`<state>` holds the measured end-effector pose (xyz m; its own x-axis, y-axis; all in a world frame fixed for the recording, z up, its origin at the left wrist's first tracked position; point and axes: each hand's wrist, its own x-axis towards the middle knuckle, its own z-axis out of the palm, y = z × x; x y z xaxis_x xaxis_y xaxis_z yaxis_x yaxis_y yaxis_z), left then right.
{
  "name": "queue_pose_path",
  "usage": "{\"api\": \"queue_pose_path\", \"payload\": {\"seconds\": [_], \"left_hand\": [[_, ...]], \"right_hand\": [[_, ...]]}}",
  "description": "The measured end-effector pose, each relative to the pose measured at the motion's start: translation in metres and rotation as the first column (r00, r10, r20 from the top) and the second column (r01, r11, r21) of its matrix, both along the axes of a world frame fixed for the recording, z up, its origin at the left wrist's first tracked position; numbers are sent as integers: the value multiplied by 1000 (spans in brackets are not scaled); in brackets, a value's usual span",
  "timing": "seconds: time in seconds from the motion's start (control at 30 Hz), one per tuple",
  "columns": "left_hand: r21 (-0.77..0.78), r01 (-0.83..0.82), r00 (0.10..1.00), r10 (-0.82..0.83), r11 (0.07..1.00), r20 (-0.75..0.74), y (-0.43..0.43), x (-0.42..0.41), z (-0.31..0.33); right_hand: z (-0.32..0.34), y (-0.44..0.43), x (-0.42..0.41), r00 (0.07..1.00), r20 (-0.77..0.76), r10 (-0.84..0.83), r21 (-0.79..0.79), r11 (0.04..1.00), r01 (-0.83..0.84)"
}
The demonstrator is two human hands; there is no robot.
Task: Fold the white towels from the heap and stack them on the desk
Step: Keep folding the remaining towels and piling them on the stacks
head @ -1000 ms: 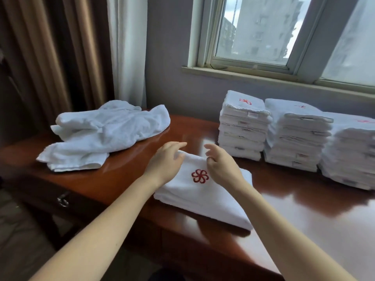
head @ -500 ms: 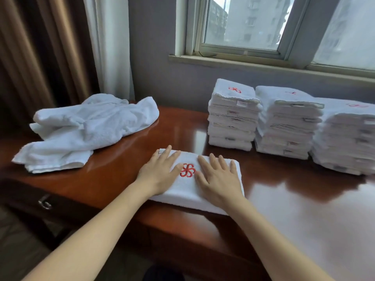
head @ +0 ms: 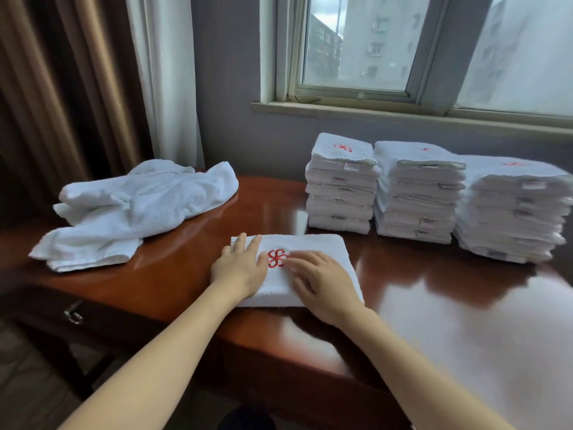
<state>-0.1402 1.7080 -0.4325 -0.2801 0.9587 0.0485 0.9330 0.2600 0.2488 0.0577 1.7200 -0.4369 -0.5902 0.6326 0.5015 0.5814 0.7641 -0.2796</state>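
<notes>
On the folded towel (head: 316, 246), fingers (head: 240, 243) of the left hand (head: 238, 271) are laid flat, straight and slightly spread. The right hand (head: 322, 283) is laid flat too, its straight fingers reaching the red emblem (head: 276, 258). The towel is placed near the front edge of the surface (head: 434, 290). An unfolded heap (head: 139, 209) is set well apart at left. Three stacks (head: 418, 193) are ranged behind, under the window (head: 356, 41).

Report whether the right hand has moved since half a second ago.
Yes. The right hand has turned leftward and drawn toward the near edge of the folded towel; its fingertips, earlier beyond the red emblem, now lie beside it.
</notes>
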Motion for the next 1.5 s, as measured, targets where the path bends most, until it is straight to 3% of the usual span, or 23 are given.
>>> {"api": "queue_pose_path", "payload": {"seconds": [0.17, 0.33, 0.5, 0.63, 0.73, 0.83, 0.9, 0.97, 1.07, 1.17, 1.4, 1.5], "left_hand": [[-86, -36, 995, 27, 996, -96, -8, 17, 12], [-251, -82, 960, 9, 965, -279, -16, 39, 35], [-365, -55, 852, -147, 929, -503, -29, 65, 54], [-390, 41, 804, -263, 920, -534, -41, 84, 64], [-341, 123, 891, -255, 932, -375, -47, 85, 68], [-323, 203, 977, -212, 924, 7, -52, 76, 64], [-297, 289, 925, -185, 910, 333, -55, 70, 60], [-281, 368, 827, -174, 886, 534, -57, 64, 58], [-279, 462, 730, -182, 842, 659, -61, 60, 56], [-204, 437, 676, -170, 876, 717, -64, 60, 54], [-141, 489, 485, -134, 861, 864, -68, 58, 54], [-142, 491, 457, -115, 860, 882, -68, 57, 53]], "right_hand": [[-3, 0, 22, 987, 161, 15, -101, 995, 1], [-1, -1, 50, 974, 222, -48, -187, 978, 91], [1, -1, 74, 963, 213, -165, -289, 931, 224], [2, -4, 88, 954, 111, -278, -383, 874, 300], [7, -8, 100, 933, -27, -358, -524, 801, 291], [17, -12, 115, 883, -90, -461, -587, 741, 327], [26, -16, 122, 854, -160, -495, -658, 699, 281], [36, -23, 127, 837, -225, -499, -762, 625, 168], [48, -31, 131, 828, -228, -513, -872, 486, 61], [54, -39, 134, 818, -230, -527, -913, 408, 7], [50, -48, 141, 790, -284, -544, -944, 304, -129], [46, -51, 142, 795, -305, -525, -941, 294, -167]]}}
